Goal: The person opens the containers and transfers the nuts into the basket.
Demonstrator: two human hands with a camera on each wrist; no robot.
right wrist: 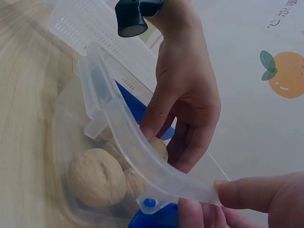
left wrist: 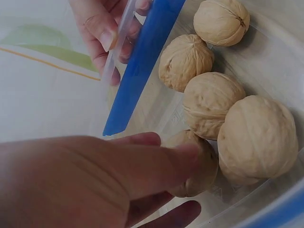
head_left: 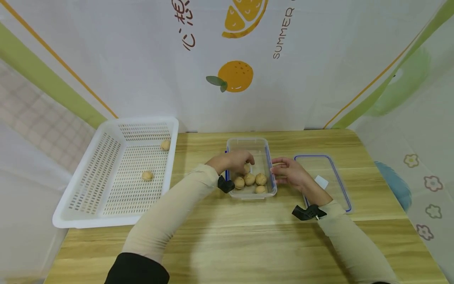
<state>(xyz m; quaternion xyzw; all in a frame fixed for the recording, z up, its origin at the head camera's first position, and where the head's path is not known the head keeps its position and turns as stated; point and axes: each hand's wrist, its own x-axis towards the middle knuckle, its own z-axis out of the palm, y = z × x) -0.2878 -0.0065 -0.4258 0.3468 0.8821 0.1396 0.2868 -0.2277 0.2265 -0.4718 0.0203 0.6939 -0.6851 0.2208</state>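
Observation:
A clear plastic food container (head_left: 268, 165) with blue latches holds several walnuts (head_left: 250, 179) bunched at its near end. Reaching in over its left side, my left hand (head_left: 232, 161) pinches a walnut (left wrist: 202, 166) between thumb and fingers, low among the others. That walnut is partly covered by the thumb. My right hand (head_left: 292, 173) grips the container's right side; in the right wrist view its thumb (right wrist: 242, 194) lies on the rim's edge with the fingers bent below.
A white perforated plastic basket (head_left: 83, 165) stands at the left, with a walnut (head_left: 147, 175) on its floor and another walnut (head_left: 165, 145) by its right wall. The clear lid (head_left: 328, 169) with a blue seal lies right of the container, partly under my right forearm. A printed curtain hangs behind the wooden table (head_left: 244, 240).

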